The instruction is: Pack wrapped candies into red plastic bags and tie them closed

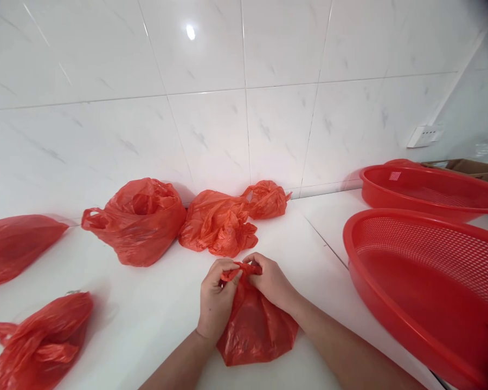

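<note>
A small red plastic bag [254, 327] stands on the white counter [154, 309] just in front of me. My left hand [216, 298] and my right hand [270, 280] both pinch its twisted top, fingers closed on the knot or handles. Behind them, against the tiled wall, lie a large bulging red bag [140, 222], a crumpled red bag [219, 222] and a small tied red bag [266, 199].
Two more red bags lie at the left, one at the edge [14, 246] and one near the front [40, 341]. Two big red perforated baskets stand at the right, a near basket [427, 281] and a far basket [431, 189]. A wall socket [425, 135] and a cardboard box [472, 168] are behind.
</note>
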A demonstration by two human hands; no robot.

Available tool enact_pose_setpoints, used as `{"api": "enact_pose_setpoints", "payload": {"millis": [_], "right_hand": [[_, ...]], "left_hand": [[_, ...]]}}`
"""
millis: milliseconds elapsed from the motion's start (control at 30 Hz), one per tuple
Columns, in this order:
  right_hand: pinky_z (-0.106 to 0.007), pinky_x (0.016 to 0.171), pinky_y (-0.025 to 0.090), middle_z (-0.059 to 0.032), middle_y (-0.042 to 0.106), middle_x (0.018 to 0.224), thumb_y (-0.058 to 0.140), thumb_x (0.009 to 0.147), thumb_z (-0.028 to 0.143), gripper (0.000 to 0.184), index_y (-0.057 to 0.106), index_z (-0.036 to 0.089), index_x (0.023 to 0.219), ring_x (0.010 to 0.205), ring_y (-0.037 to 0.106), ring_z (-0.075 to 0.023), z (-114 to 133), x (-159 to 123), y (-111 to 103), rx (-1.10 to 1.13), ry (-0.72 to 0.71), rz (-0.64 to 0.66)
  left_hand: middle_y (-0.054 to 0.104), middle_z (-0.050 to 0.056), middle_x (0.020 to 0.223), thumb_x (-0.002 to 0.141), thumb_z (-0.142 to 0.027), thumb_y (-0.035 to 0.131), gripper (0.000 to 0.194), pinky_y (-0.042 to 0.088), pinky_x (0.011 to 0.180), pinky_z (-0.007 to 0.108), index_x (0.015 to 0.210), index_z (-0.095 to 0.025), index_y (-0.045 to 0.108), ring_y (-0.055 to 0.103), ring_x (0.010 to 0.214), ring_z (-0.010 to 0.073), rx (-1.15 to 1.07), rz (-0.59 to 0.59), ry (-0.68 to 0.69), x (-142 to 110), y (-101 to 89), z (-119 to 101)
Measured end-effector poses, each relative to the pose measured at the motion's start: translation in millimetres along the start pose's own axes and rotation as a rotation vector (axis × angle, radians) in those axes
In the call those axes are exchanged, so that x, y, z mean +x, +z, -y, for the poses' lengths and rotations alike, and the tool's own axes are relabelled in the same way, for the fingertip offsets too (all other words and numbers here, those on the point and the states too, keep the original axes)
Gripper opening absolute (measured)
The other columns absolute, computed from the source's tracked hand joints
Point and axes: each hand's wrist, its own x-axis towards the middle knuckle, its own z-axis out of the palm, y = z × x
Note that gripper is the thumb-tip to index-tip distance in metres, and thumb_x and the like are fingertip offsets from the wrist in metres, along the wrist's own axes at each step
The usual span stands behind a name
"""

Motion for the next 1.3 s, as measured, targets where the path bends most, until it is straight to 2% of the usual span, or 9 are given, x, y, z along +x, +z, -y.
{"api": "enact_pose_setpoints", "payload": {"millis": [133,267,400,600,700,867,1000,1167,1300], "right_hand": [[-0.024,0.057,0.036,0.0022,0.058,0.065,0.050,0.072,0.020,0.009,0.058,0.020,0.069,0.062,0.048,-0.0129,-3,-1,1,-0.175,0.017,-0.112],[-0.022,0.055,0.035,0.0040,0.056,0.061,0.049,0.069,0.018,0.010,0.058,0.021,0.067,0.057,0.045,-0.0105,-1,2,-3,-0.179,0.056,-0.139],[-0.022,0.061,0.040,0.0029,0.061,0.068,0.049,0.066,0.013,0.021,0.065,0.019,0.077,0.061,0.051,-0.0102,0,6,-9,0.110,0.063,-0.024],[-0.026,0.068,0.044,0.0000,0.065,0.075,0.061,0.063,0.018,0.031,0.068,0.018,0.094,0.065,0.058,-0.0116,2,7,-26,0.615,0.239,0.206],[-0.029,0.070,0.045,-0.0028,0.067,0.077,0.063,0.065,0.025,0.029,0.067,0.017,0.093,0.067,0.060,-0.0137,2,9,-35,0.754,0.229,0.176],[-0.026,0.062,0.042,0.0021,0.061,0.064,0.061,0.061,0.023,0.017,0.065,0.018,0.078,0.058,0.054,-0.0117,-12,21,-46,0.383,0.169,-0.152],[-0.027,0.059,0.039,0.0009,0.060,0.066,0.048,0.065,0.023,0.020,0.066,0.019,0.075,0.058,0.049,-0.0130,-25,28,-54,-0.051,0.083,-0.382],[-0.028,0.060,0.041,0.0001,0.060,0.069,0.046,0.069,0.025,0.025,0.067,0.020,0.081,0.061,0.052,-0.0146,-31,30,-55,-0.155,0.095,-0.344],[-0.027,0.067,0.044,0.0004,0.062,0.078,0.055,0.066,0.022,0.030,0.066,0.020,0.093,0.071,0.056,-0.0142,-28,30,-63,0.006,0.042,-0.194]], "left_hand": [[0.058,0.002,0.085,0.080,-0.007,0.055,0.020,0.046,0.066,0.026,0.085,-0.025,0.063,0.057,0.074,0.0147,0.115,0.113,0.239,-9,5.3,-1],[0.057,0.002,0.088,0.077,0.003,0.050,0.033,0.047,0.063,0.024,0.093,-0.023,0.061,0.057,0.075,0.0126,0.162,0.177,0.450,-12,7.7,5],[0.056,0.002,0.090,0.075,0.006,0.048,0.036,0.048,0.066,0.023,0.094,-0.021,0.060,0.057,0.078,0.0116,0.222,0.211,0.443,-10,4.0,11],[0.056,0.002,0.092,0.077,0.004,0.049,0.033,0.049,0.071,0.025,0.095,-0.021,0.060,0.057,0.081,0.0122,0.262,0.200,0.408,-8,1.1,15],[0.056,0.002,0.093,0.079,0.002,0.051,0.029,0.049,0.072,0.026,0.095,-0.021,0.060,0.057,0.083,0.0127,0.285,0.184,0.412,-8,0.0,15],[0.056,0.006,0.103,0.080,-0.002,0.056,0.017,0.046,0.082,0.034,0.084,-0.018,0.059,0.054,0.096,0.0177,0.381,0.074,0.629,-13,-2.0,-7],[0.063,0.002,0.084,0.085,-0.007,0.054,0.009,0.047,0.080,0.033,0.086,-0.015,0.058,0.058,0.084,0.0150,0.203,0.342,0.864,-34,9.7,-35],[0.064,0.002,0.071,0.087,-0.014,0.057,0.010,0.048,0.064,0.025,0.077,-0.014,0.057,0.057,0.067,0.0119,0.176,0.430,0.946,-59,31.9,-47],[0.067,0.005,0.085,0.086,-0.032,0.058,0.016,0.048,0.084,0.033,0.089,-0.016,0.061,0.061,0.087,0.0178,0.318,0.370,0.987,-59,32.1,-45]]}}
